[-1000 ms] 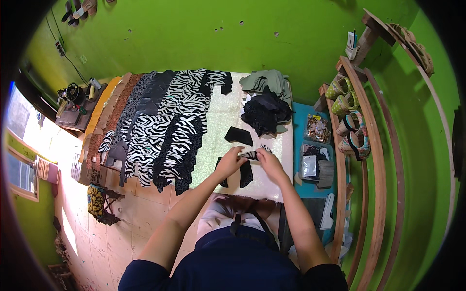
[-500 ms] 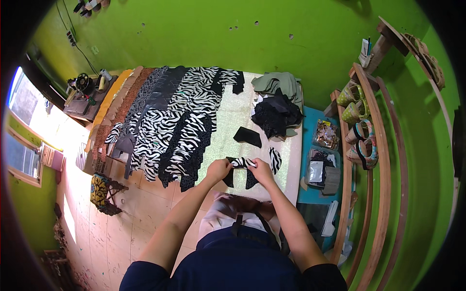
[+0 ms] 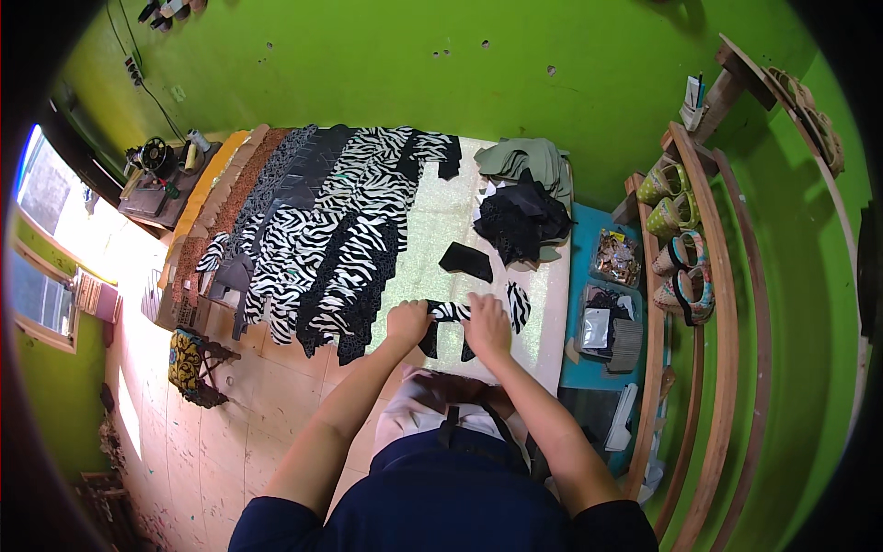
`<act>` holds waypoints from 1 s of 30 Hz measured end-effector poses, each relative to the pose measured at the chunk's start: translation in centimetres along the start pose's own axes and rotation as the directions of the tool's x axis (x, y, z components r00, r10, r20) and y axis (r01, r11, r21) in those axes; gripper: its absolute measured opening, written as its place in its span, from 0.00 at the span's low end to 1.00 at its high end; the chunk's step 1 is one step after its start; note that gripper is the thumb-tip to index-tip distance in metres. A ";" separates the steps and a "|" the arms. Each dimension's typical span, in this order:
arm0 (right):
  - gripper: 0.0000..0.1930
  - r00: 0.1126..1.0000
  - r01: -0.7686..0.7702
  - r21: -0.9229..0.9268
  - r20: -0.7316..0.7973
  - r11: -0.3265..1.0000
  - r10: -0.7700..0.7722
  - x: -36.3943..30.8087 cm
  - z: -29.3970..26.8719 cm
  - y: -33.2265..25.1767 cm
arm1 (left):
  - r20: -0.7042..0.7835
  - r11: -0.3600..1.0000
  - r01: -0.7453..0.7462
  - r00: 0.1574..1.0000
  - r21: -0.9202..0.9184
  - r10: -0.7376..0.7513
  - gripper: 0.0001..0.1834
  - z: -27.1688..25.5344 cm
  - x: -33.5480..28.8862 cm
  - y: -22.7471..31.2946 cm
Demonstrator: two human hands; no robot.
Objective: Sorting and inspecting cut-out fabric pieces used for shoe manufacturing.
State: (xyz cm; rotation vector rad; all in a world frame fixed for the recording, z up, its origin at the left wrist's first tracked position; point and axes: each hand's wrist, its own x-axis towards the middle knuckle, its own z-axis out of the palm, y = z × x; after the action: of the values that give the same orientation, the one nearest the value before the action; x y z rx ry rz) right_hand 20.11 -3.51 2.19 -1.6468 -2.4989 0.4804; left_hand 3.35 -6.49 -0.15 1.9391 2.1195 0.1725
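Note:
A zebra-print fabric piece with black parts (image 3: 448, 311) lies on the pale table near its front edge, with dark ends hanging toward me. My left hand (image 3: 410, 325) is closed on its left end, the fingertips partly hidden. Over its right end lies my right hand (image 3: 488, 326), fingers stretched forward and pressed on the fabric. Just beyond them is a loose black piece (image 3: 466, 261). A small zebra-print piece (image 3: 519, 308) rests to the right of my right hand.
Overlapping rows of zebra-print pieces (image 3: 296, 241) cover the table's left part. Black pieces (image 3: 522, 219) and grey-green pieces (image 3: 524, 164) pile at the far right. Beside the table stand plastic boxes (image 3: 611, 317) and a wooden rack (image 3: 727, 368) with shoes. A sewing machine (image 3: 156, 156) is far left.
My right hand has shifted slightly left from gripping the piece's right end to lying over it with fingers extended. The piece now lies flatter; my left hand stays at its left end.

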 end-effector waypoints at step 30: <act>0.26 0.994 0.096 0.087 0.044 0.992 -0.100 1.7 0.8 3.0 | -0.040 0.974 -0.204 0.979 -0.097 0.202 0.21 1.1 2.3 -0.6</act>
State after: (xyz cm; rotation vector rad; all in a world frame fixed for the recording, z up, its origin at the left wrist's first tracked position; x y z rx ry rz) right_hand 21.78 -1.01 0.34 -1.4921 -2.5408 0.6128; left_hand 2.89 -4.37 -1.58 2.1023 1.8875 0.3422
